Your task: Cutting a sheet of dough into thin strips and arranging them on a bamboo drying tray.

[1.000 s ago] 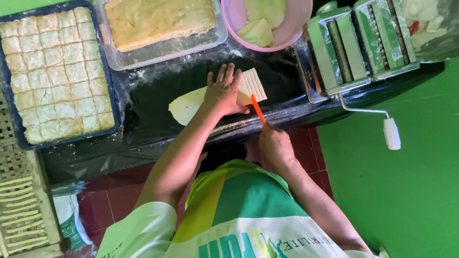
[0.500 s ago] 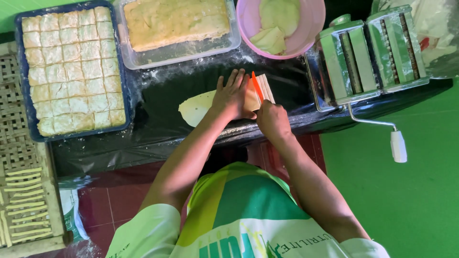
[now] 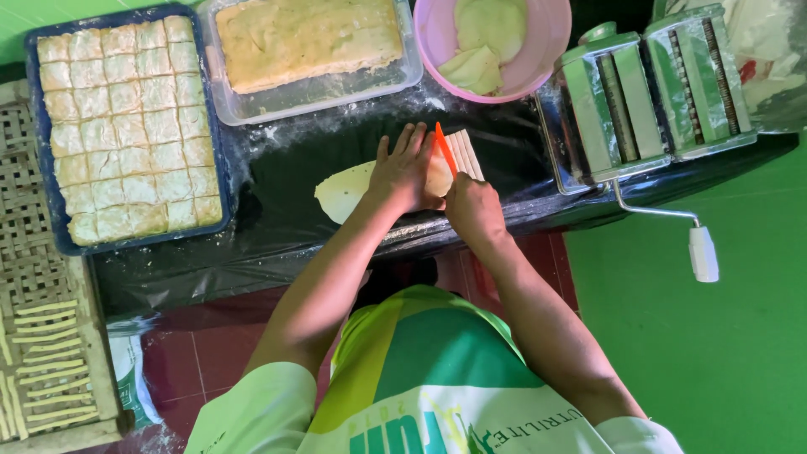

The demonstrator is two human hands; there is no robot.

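Note:
A pale flat sheet of dough [image 3: 343, 190] lies on the black plastic-covered table [image 3: 277, 244]. My left hand [image 3: 405, 168] presses flat on the sheet, fingers spread. My right hand [image 3: 472, 204] grips an orange cutter [image 3: 444, 147] whose blade stands on the dough just right of my left fingers. Cut dough strips [image 3: 468, 151] lie side by side to the right of the blade.
A blue tray of square dough pieces [image 3: 126, 126] sits at left, a clear tub of dough [image 3: 307, 46] behind, a pink bowl with dough rounds [image 3: 496, 42] beside it. A metal pasta roller with crank [image 3: 647, 92] stands right. A woven rack with strips [image 3: 42, 336] is far left.
My right hand has come up from the table's near edge, bringing the orange cutter onto the dough beside my left hand. My left hand stays pressed on the sheet.

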